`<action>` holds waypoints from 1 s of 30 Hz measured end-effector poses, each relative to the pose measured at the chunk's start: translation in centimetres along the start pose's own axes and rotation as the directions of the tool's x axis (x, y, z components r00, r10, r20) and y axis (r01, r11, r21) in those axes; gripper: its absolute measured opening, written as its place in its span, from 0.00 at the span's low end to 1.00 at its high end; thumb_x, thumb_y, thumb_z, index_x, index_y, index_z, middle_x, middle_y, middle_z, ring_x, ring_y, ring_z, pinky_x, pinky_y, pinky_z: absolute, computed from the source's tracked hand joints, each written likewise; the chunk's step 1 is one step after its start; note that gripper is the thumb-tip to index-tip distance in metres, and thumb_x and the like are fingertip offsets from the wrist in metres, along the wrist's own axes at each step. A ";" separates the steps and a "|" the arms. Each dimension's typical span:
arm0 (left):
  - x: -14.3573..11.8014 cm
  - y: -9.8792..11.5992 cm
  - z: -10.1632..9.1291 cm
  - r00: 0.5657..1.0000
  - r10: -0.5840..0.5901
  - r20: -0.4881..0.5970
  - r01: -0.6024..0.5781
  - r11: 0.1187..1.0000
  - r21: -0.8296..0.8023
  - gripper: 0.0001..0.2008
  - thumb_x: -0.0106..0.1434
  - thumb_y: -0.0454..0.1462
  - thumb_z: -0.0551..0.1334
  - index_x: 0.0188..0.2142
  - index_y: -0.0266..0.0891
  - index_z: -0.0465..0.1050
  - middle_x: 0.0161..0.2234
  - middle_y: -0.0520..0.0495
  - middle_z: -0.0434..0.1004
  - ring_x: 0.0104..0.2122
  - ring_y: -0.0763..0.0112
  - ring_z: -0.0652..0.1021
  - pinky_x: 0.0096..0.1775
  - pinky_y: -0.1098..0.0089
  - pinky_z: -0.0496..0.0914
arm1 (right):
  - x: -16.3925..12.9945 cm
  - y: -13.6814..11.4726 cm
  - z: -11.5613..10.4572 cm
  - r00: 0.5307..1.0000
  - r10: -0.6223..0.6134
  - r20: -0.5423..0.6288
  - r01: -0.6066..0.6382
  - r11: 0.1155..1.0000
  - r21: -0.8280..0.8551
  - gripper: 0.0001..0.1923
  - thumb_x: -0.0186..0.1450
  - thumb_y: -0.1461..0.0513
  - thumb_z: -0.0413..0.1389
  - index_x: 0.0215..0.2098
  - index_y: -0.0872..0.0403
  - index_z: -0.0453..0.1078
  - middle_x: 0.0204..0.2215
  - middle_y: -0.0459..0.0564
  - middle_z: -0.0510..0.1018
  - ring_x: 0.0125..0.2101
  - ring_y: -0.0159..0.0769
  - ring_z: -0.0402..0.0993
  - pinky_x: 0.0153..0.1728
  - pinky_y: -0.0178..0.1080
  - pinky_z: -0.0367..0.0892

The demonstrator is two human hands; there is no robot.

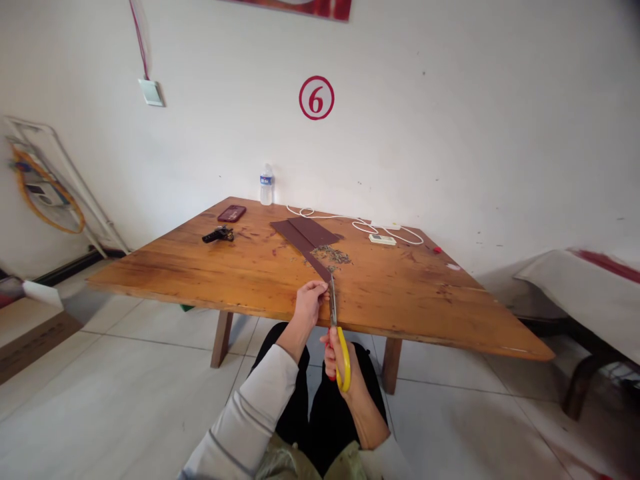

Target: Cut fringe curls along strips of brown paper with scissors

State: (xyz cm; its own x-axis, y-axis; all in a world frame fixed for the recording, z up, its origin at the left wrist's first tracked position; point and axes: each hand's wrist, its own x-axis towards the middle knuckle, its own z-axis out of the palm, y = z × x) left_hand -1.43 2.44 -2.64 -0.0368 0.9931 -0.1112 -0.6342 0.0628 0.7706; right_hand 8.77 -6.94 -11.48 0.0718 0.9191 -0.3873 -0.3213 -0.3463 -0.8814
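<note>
My right hand (344, 363) grips a pair of scissors (341, 347) with yellow and red handles, its blades pointing away from me over the table's front edge. The blade tips are at the near end of a narrow dark maroon strip (307, 251), which looks like paper or card. My left hand (309, 300) pinches that end of the strip, just left of the blades. Behind it lies a wider maroon sheet (314, 231). Small dark cut bits (331, 254) are heaped beside the strip. Whether the blades are parted is too small to tell.
On the wooden table (190, 267) are a phone (232, 213), a black object (218, 235), a water bottle (267, 185) by the wall, a white cable (363, 225) and a small pale box (382, 239). A cardboard box (35, 340) stands on the floor at left.
</note>
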 end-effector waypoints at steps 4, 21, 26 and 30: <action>0.0 0.0 0.0 1.000 -0.007 -0.002 0.007 1.000 0.001 0.12 0.44 0.34 0.79 0.21 0.39 0.76 0.21 0.53 0.74 0.23 0.75 0.72 0.32 0.70 0.69 | -0.8 -0.9 0.8 1.000 -0.025 -0.015 0.025 0.999 -0.034 0.44 0.44 0.24 0.71 0.30 0.54 0.74 0.12 0.31 0.59 0.10 0.22 0.52 0.11 0.28 0.49; 0.0 0.2 0.0 1.000 -0.020 -0.010 0.021 0.999 0.047 0.12 0.46 0.32 0.78 0.21 0.40 0.76 0.21 0.53 0.74 0.23 0.75 0.72 0.32 0.70 0.69 | -1.7 -2.3 1.5 0.999 -0.040 -0.032 0.038 0.998 -0.054 0.50 0.35 0.22 0.69 0.30 0.55 0.74 0.13 0.32 0.62 0.11 0.21 0.54 0.12 0.28 0.52; 0.0 0.2 0.0 1.000 -0.019 -0.012 0.019 0.999 0.045 0.12 0.46 0.32 0.78 0.21 0.39 0.75 0.21 0.53 0.74 0.23 0.75 0.72 0.32 0.69 0.69 | -1.8 -2.2 1.8 0.998 -0.034 -0.047 0.032 0.998 -0.046 0.42 0.43 0.27 0.72 0.28 0.53 0.72 0.12 0.30 0.57 0.10 0.21 0.52 0.11 0.27 0.49; 0.1 0.1 -0.1 1.000 -0.019 -0.012 0.020 0.999 0.050 0.13 0.46 0.32 0.78 0.21 0.40 0.75 0.21 0.53 0.74 0.22 0.75 0.72 0.32 0.69 0.69 | -2.0 -2.0 1.8 0.997 -0.056 -0.057 0.054 0.998 -0.038 0.45 0.40 0.24 0.71 0.28 0.53 0.71 0.11 0.31 0.58 0.10 0.21 0.51 0.11 0.28 0.47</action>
State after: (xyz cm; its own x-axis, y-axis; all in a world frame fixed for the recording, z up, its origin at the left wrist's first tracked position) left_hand -1.55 2.52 -2.58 -0.0342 0.9904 -0.1340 -0.5953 0.0875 0.7987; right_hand 7.55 -7.71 -8.43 0.1435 0.9249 -0.3520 -0.2810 -0.3029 -0.9106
